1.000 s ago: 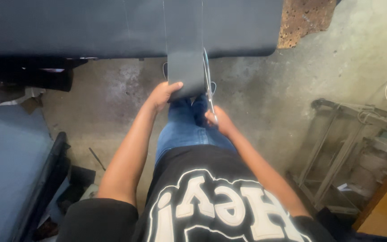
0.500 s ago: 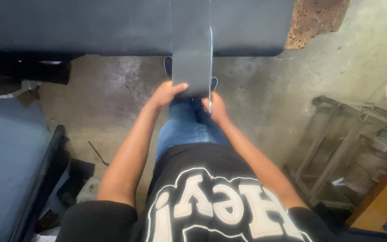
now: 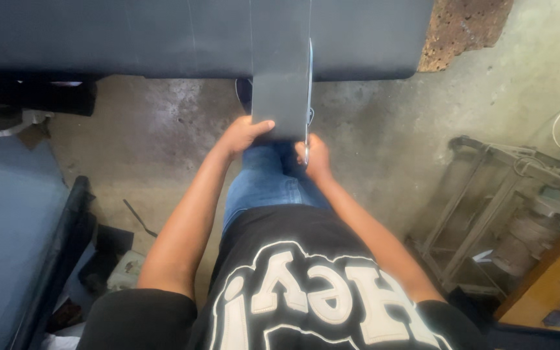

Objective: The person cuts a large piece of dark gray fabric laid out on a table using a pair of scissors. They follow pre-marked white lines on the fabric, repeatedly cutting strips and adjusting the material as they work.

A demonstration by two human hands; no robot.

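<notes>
A dark grey strip of sheet material (image 3: pixel 280 78) hangs down from a wide dark sheet (image 3: pixel 131 35) that spans the top of the view. My left hand (image 3: pixel 244 135) grips the strip's lower left corner, thumb on top. My right hand (image 3: pixel 314 157) is closed around a slim shiny blade-like tool (image 3: pixel 308 91) that runs up along the strip's right edge. Both hands are over my blue-jeaned knee (image 3: pixel 267 185).
Stained concrete floor (image 3: pixel 163 129) lies below. A blue-grey panel with a dark edge (image 3: pixel 14 233) stands at the left, scraps beside it. A metal frame rack (image 3: pixel 487 207) and a wooden board (image 3: pixel 552 279) are at the right. A rough brown block (image 3: pixel 465 29) sits upper right.
The strip now hangs longer below the wide sheet. Both hands have shifted slightly toward me, with the tool still along the strip's right edge.
</notes>
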